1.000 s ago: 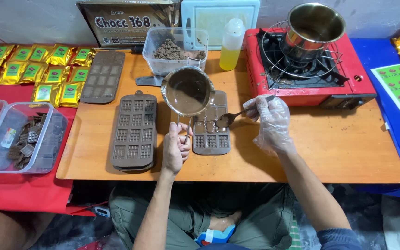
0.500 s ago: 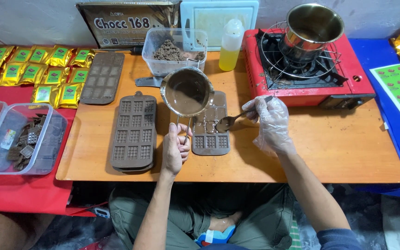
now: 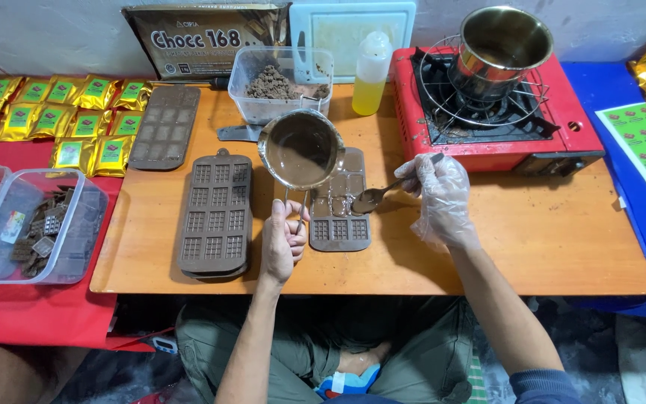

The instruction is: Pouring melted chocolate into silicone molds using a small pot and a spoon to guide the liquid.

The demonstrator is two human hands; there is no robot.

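Shiny metal pot (image 3: 302, 148) & spoon (image 3: 371, 198); matt brown mould (image 3: 340, 213); smooth wood table (image 3: 547, 232); clear plastic glove (image 3: 443, 200).

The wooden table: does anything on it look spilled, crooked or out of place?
Nothing looks spilled on the wooden table. The left hand holds a small pan of melted chocolate over the brown mould, and the gloved right hand keeps the spoon above it. The moulds lie roughly straight.

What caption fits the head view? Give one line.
Left hand holds small pot above mould; gloved right hand spoons chocolate.
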